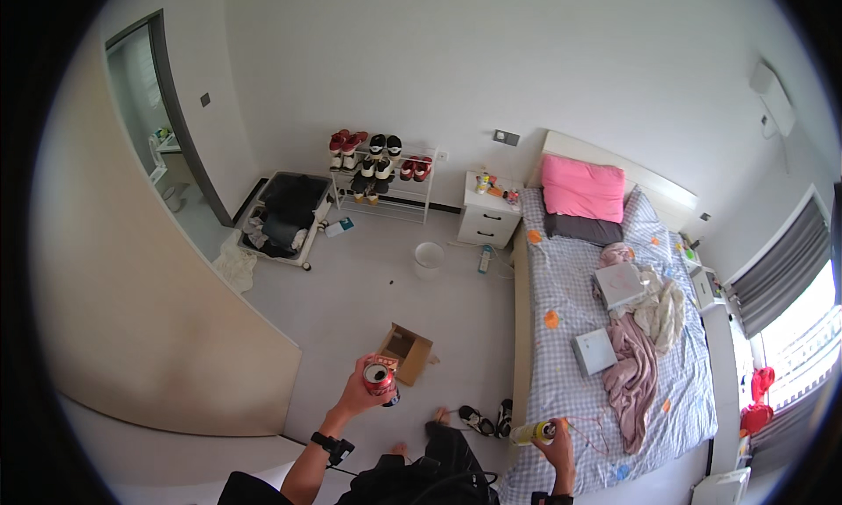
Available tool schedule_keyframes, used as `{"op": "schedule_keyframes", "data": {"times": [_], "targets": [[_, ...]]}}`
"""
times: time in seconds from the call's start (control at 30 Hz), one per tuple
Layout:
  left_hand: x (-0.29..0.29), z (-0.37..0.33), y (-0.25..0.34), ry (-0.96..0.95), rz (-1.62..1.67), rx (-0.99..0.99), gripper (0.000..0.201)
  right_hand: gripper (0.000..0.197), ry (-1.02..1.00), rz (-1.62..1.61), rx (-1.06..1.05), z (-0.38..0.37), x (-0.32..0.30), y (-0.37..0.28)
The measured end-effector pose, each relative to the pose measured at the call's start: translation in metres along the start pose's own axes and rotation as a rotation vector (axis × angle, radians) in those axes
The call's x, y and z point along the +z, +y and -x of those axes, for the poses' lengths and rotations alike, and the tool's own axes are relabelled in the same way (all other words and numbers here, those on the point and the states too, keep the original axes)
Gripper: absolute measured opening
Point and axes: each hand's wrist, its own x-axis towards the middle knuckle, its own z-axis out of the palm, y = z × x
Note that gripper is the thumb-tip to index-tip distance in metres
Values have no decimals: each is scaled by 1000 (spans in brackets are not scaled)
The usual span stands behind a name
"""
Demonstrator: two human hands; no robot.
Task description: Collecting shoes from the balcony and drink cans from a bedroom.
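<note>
My left hand is closed round a red drink can, held upright above the floor in front of me. Something dark shows just under the can; I cannot make out whether it belongs to it. Over the near left edge of the bed, my right hand grips a yellow drink can, tilted with its end toward the fingers. Beyond the left hand, an open cardboard box lies on the floor.
The bed on the right bears two pale boxes, a pink pillow and crumpled clothes. Black shoes lie by its near end. Farther off are a white bin, a nightstand, a shoe rack and an open suitcase.
</note>
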Motion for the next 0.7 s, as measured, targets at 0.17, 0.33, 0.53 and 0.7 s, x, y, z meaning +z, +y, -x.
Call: {"op": "schedule_keyframes", "data": {"times": [0.17,0.33,0.53,0.7], "targets": [[34,-67,-8,88,-80,-77,77,67,-34,66,-20,-140,-12,21],[70,-153,-56,268,-233,-166,69,65,-44,22,-101,-344,-27,26],[133,-297,-42,346,-325,-142,71,60,-86,115,-193,-532,-72,0],[156,-441,-49,292,-270,-166,71,67,-171,54,-184,-677,-59,3]]}}
